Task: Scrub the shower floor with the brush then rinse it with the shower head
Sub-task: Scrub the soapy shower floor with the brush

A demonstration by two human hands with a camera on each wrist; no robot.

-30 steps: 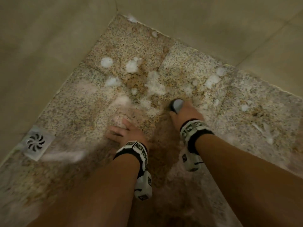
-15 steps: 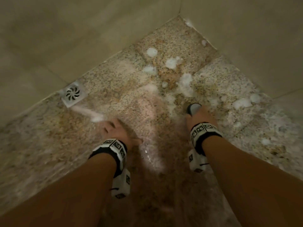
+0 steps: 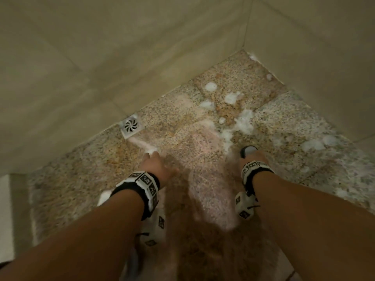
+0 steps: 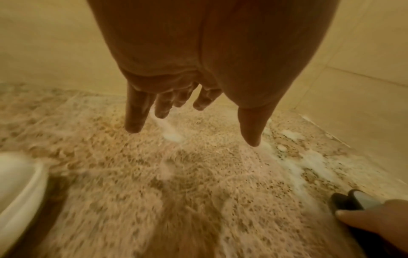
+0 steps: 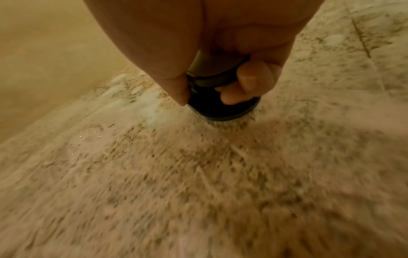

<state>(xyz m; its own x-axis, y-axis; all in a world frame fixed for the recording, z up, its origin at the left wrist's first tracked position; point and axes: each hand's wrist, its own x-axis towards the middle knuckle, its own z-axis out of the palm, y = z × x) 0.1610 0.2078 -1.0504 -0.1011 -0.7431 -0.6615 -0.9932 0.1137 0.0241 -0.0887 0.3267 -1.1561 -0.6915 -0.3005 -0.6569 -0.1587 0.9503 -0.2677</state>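
The speckled shower floor (image 3: 182, 159) runs into the corner at about 1 o'clock, and the white foam patches (image 3: 243, 122) that are not rinsed yet lie from 12 to 2 o'clock of the right hand (image 3: 251, 159), so I judge this hand is the nearer one to them. The right hand has its fingers curled around the dark shower head (image 5: 220, 108), which points down close to the floor. The left hand (image 3: 156, 169) holds nothing, its fingers spread and hanging over the wet floor, with the drain (image 3: 130, 125) at its 11 o'clock.

Head view looking steeply down, wrist views close along fingers, all sharing shower floor (image 3: 182, 142)
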